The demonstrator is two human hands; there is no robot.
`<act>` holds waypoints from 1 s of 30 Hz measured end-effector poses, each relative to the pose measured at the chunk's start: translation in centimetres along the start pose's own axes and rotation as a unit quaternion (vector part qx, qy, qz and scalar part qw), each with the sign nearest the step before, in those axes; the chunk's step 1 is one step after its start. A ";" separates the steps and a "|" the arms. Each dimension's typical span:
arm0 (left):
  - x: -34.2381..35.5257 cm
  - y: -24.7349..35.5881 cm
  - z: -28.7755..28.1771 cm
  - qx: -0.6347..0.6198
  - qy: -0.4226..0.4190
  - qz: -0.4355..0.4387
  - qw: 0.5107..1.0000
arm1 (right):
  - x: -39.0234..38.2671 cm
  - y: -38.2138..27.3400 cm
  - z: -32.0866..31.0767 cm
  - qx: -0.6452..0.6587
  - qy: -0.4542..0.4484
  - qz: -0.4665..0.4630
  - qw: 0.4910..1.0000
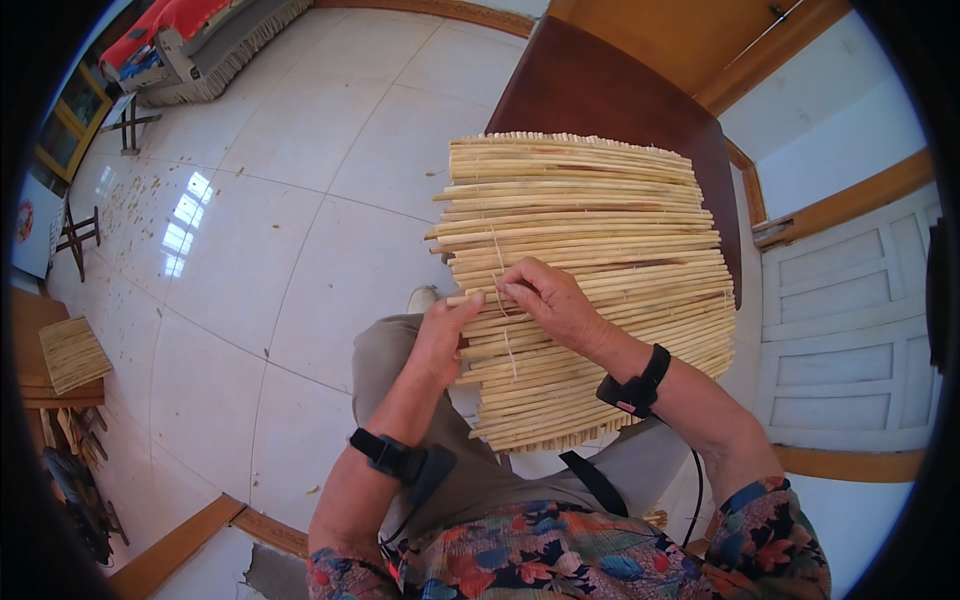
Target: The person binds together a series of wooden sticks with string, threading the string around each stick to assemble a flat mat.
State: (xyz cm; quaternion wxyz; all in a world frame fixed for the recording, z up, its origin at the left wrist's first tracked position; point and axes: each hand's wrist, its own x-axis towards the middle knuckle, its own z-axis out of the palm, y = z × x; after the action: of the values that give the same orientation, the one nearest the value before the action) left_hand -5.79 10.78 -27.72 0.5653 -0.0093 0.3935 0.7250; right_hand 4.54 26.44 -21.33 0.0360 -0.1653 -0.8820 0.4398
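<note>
The reed-stalk mat [600, 230] lay from the brown table [565, 85] toward the person's lap [450, 460], its stalks [620, 336] running left to right. The left hand [441, 332], closed at their left ends, gripped a stalk tip [458, 299]; the right hand [556, 305], just beside it over the mat, pinched the white string [495, 250] crossing the stalks.
</note>
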 end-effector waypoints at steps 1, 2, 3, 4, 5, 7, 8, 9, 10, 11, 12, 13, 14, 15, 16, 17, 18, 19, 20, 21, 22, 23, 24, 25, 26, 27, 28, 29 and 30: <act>0.0 0.3 0.1 -0.008 -0.008 0.003 1.000 | 0.1 -0.1 0.1 -0.018 0.013 -0.016 1.000; 0.1 0.6 0.2 0.010 0.000 -0.008 1.000 | 0.0 -0.3 0.1 -0.030 0.024 -0.039 0.999; 0.0 0.9 0.3 0.016 -0.005 -0.011 1.000 | 0.0 -0.4 0.1 -0.034 0.026 -0.032 0.999; 0.1 1.1 0.4 0.021 -0.002 -0.022 1.000 | -0.1 -0.4 0.0 -0.032 0.026 -0.032 0.999; 0.1 1.2 0.4 0.012 -0.012 -0.012 1.000 | -0.2 -0.4 0.0 -0.029 0.020 -0.020 0.999; 0.1 1.1 0.5 -0.019 -0.031 -0.003 0.999 | -0.3 -0.1 0.0 -0.008 0.024 -0.016 1.000; 0.3 0.9 0.4 0.003 -0.012 -0.004 1.000 | -0.3 0.2 0.1 0.011 0.026 -0.028 0.999; 0.5 0.8 0.3 0.014 -0.006 -0.001 1.000 | -0.3 0.5 0.2 0.009 0.021 -0.008 1.000; 0.8 0.6 0.2 0.015 -0.012 0.006 1.000 | -0.2 0.9 0.3 0.016 0.022 -0.009 1.000; 1.2 0.6 -0.1 0.032 0.008 0.009 0.999 | 0.0 1.1 0.5 0.032 0.027 -0.028 0.999; 1.6 0.5 -0.3 0.040 0.016 0.016 0.999 | 0.2 1.3 0.5 0.054 0.022 -0.003 0.998; 2.0 0.4 -0.4 0.044 0.024 0.020 0.999 | 0.4 1.4 0.5 0.086 0.021 0.005 0.996; 2.3 0.2 -0.6 0.039 0.023 0.022 0.999 | 0.6 1.3 0.3 0.118 0.014 0.040 0.992; 2.6 0.2 -0.8 0.031 0.023 0.024 0.999 | 0.7 1.1 -0.1 0.097 0.023 0.014 0.995; 2.8 0.2 -0.9 0.024 0.024 0.028 0.999 | 0.9 0.8 -0.7 0.079 0.024 0.013 0.997; 2.8 0.2 -1.1 0.023 0.028 0.030 0.999 | 1.1 0.4 -1.3 0.050 0.021 0.036 0.998; 2.9 0.1 -1.1 0.023 0.031 0.031 0.999 | 1.3 0.0 -2.0 -0.025 0.030 -0.015 0.999; 3.0 0.1 -1.1 0.017 0.022 0.033 0.999 | 1.4 -0.4 -2.7 -0.113 0.037 -0.041 0.992; 3.0 0.1 -1.0 0.020 0.030 0.030 0.999 | 1.5 -0.8 -3.1 -0.193 0.053 -0.083 0.976; 3.1 0.1 -1.0 0.019 0.030 0.030 0.999 | 1.8 -1.1 -3.2 -0.215 0.035 -0.067 0.974; 3.1 0.1 -1.0 0.019 0.030 0.031 0.999 | 2.0 -1.3 -3.1 -0.231 0.027 -0.070 0.970; 3.2 0.1 -1.0 0.019 0.028 0.031 0.999 | 2.2 -1.4 -3.0 -0.235 0.025 -0.102 0.966; 3.2 0.1 -1.1 0.019 0.026 0.031 0.999 | 2.3 -1.4 -2.6 -0.256 0.008 -0.074 0.964; 3.2 0.1 -1.1 0.019 0.025 0.030 0.999 | 2.4 -1.4 -2.3 -0.265 -0.001 -0.075 0.961; 3.3 0.1 -1.1 0.022 0.024 0.031 0.999 | 2.6 -1.3 -2.0 -0.272 -0.016 -0.071 0.959; 3.3 0.1 -1.1 0.025 0.024 0.033 0.999 | 2.7 -1.1 -1.8 -0.273 -0.006 -0.076 0.959; 3.3 0.1 -1.2 0.028 0.025 0.029 0.999 | 2.8 -1.0 -1.6 -0.272 -0.001 -0.076 0.959; 3.2 0.2 -1.2 0.026 0.023 0.031 0.999 | 2.9 -0.9 -1.5 -0.272 0.004 -0.061 0.960; 3.1 0.2 -1.2 0.024 0.021 0.028 0.999 | 2.9 -0.9 -1.5 -0.279 0.003 -0.071 0.958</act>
State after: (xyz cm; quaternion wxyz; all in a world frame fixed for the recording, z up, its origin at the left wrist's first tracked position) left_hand -7.60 12.63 -29.85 0.5361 0.0001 0.4232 0.7304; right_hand 1.86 28.04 -19.95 0.0218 -0.1070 -0.9790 0.1719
